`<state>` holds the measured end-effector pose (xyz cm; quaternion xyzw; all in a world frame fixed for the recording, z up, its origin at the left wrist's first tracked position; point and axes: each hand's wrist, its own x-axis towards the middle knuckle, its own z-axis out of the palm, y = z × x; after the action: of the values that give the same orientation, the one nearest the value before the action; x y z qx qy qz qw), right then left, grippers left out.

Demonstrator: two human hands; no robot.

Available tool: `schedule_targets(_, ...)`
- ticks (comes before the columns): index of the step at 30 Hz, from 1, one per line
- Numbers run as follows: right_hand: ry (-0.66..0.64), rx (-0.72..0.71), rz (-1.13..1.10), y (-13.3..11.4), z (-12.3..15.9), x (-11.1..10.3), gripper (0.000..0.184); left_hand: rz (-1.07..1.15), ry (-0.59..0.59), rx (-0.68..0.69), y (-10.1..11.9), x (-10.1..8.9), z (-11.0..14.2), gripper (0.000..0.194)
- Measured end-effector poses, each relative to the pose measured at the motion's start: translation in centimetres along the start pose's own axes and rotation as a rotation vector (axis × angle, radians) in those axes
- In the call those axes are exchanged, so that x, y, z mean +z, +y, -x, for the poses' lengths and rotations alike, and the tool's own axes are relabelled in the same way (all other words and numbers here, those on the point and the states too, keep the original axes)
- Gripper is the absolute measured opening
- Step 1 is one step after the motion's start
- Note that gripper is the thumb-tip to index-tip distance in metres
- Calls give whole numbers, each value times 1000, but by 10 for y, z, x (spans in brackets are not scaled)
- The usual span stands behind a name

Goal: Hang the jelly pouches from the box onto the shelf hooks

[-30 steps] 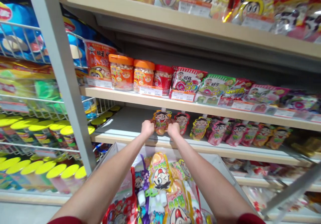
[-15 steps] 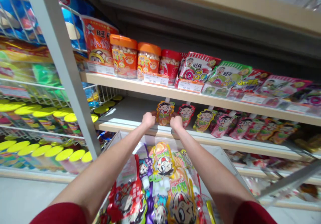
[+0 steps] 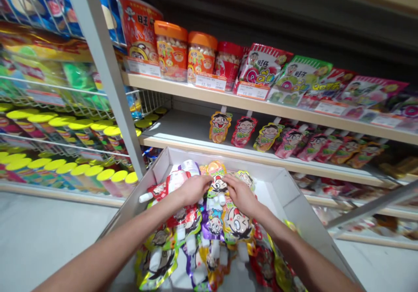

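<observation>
An orange spouted jelly pouch [image 3: 217,170] with a winking cartoon face lies upside down on the pile in the white box [image 3: 277,176]. My left hand [image 3: 197,188] pinches its left edge, the fingers curled in. At the opposite edge, my right hand [image 3: 240,192] grips it with bent fingers. Another orange pouch [image 3: 240,222] lies just below, beside a purple one [image 3: 214,224]. Red pouches [image 3: 178,181] are heaped near my left wrist, their white caps pointing various ways.
An orange pouch [image 3: 220,127] and several others stand in a row on the lower shelf [image 3: 183,128], behind the box. Jars [image 3: 170,50] and candy bags [image 3: 264,65] line the shelf above. A grey post [image 3: 107,74] and wire racks of yellow-lidded tubs [image 3: 81,128] stand left.
Both hands have come back and down from the orange pouch on the lower shelf, which stays there. They now grip an orange pouch in the box. More of the box shows.
</observation>
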<state>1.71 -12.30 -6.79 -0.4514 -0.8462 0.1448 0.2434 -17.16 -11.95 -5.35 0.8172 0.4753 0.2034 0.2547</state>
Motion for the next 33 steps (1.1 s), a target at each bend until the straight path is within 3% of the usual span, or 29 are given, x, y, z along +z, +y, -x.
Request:
schedule_targets(4, -52, -17, 25, 3, 8, 0, 47, -150, -35, 139, -1, 12, 4, 44)
schedule_targets(8, -72, -34, 55, 1, 12, 0, 51, -247, -23, 126, -3, 17, 6, 56)
schedule_targets(13, -46, -37, 105, -6, 10, -2, 38, -305, -11, 127, 2, 18, 7, 39)
schedule_targets(17, 39, -60, 204, -12, 3, -5, 28, -300, 68, 166, 7, 8, 2, 31)
schedule_targets(22, 136, -46, 224, -19, -6, -9, 28, -209, 223, 221, 5, -4, -10, 32)
schedule_targets(29, 344, 102, 229, -28, -11, -29, 28, 2, 582, 54, 21, -2, -15, 37)
schedule_targets(33, 412, 101, 148, -40, -8, -29, 26, 343, 582, -30, 43, 15, -17, 52)
